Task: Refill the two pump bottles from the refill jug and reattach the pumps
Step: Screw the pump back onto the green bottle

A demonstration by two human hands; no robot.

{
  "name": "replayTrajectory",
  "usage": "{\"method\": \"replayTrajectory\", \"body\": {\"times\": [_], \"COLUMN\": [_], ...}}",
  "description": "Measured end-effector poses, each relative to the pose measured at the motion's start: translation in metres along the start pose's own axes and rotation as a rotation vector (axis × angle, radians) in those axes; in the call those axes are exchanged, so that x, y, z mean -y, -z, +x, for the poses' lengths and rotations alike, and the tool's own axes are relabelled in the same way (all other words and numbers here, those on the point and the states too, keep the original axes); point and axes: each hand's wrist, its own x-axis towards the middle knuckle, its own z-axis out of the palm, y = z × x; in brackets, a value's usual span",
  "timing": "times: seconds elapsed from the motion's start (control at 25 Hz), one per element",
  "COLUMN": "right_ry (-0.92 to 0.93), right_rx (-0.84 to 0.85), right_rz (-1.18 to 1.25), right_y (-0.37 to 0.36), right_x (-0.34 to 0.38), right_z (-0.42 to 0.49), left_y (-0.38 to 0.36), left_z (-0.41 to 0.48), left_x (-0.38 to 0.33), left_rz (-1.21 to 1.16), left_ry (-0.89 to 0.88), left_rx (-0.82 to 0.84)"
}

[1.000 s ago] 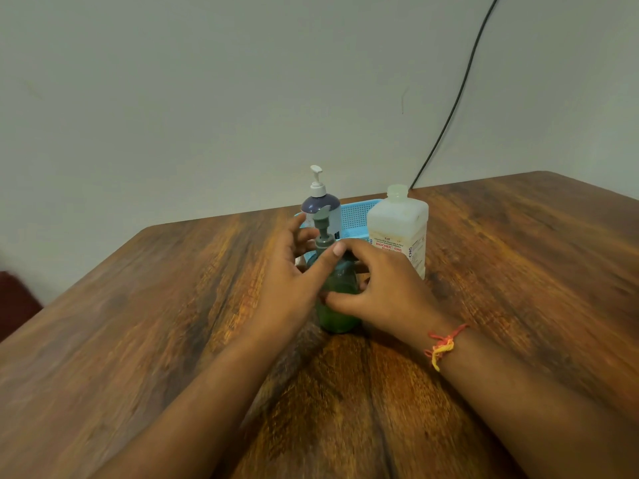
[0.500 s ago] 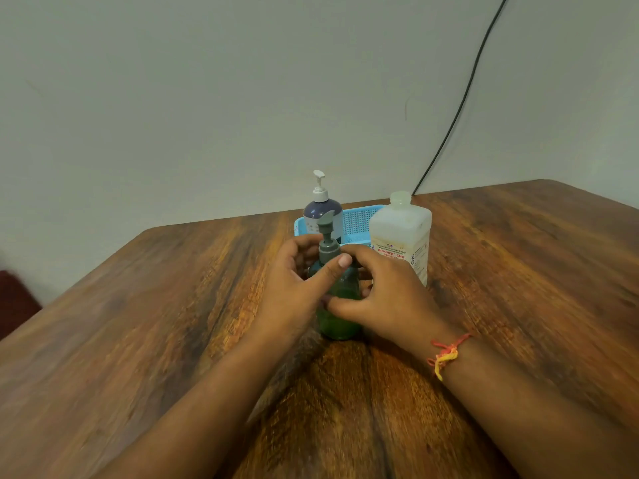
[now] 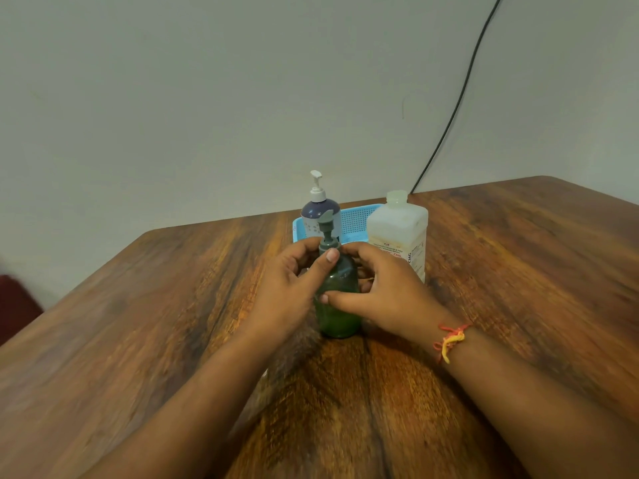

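- Head view had my left hand [image 3: 290, 292] at 9 o'clock of the green bottle [image 3: 337, 305], with thumb and curled fingers pinching the collar of its pump [image 3: 326, 229].
- My right hand [image 3: 387, 292] sat at 3 o'clock, clamped on the body with the thumb across the front and the fingers curled behind.
- That bottle stood upright on the table [image 3: 138, 305] between my hands, its long axis vertical.
- The jug [image 3: 397, 229] stood capped at 1 o'clock of it, just beyond my right knuckles.
- The second bottle [image 3: 320, 209], pump on, stood at 12 o'clock by the blue basket [image 3: 356, 219].
- I judged that the coming move was a twist about that vertical axis, the left hand turning the collar while the right kept the body from spinning.
- I could not tell whether the thread was tight or loose.
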Motion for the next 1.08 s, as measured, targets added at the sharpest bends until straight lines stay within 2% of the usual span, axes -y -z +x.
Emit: {"method": "replayTrajectory", "body": {"times": [0.16, 0.28, 0.44, 0.52, 0.6, 0.68, 0.8, 1.08], "right_ry": [0.077, 0.145, 0.324, 0.302, 0.205, 0.085, -0.063, -0.097], "right_rx": [-0.032, -0.156, -0.561, -0.727, -0.816, -0.829, -0.751, -0.637], "right_rz": [-0.168, -0.149, -0.336, -0.421, -0.436, -0.447, -0.457, -0.388], "right_y": [0.001, 0.007, 0.02, 0.026, 0.03, 0.032, 0.032, 0.029], "right_x": [0.006, 0.016, 0.017, 0.01, 0.004, -0.003, -0.012, -0.019], "right_z": [-0.004, -0.007, -0.006, -0.002, 0.002, 0.003, 0.005, 0.009], "left_y": [-0.004, -0.001, -0.001, -0.007, -0.016, -0.03, -0.055, -0.085], "left_z": [-0.005, -0.006, 0.02, 0.044, 0.072, 0.097, 0.125, 0.166], "left_x": [-0.004, -0.018, -0.05, -0.06, -0.062, -0.06, -0.047, -0.002], "left_rz": [0.069, 0.082, 0.144, 0.151, 0.171, 0.21, 0.213, 0.321], "left_ry": [-0.045, -0.075, -0.137, -0.165, -0.171, -0.154, -0.091, 0.014], "left_rx": [-0.071, -0.127, -0.234, -0.286, -0.345, -0.382, -0.389, -0.354]}}
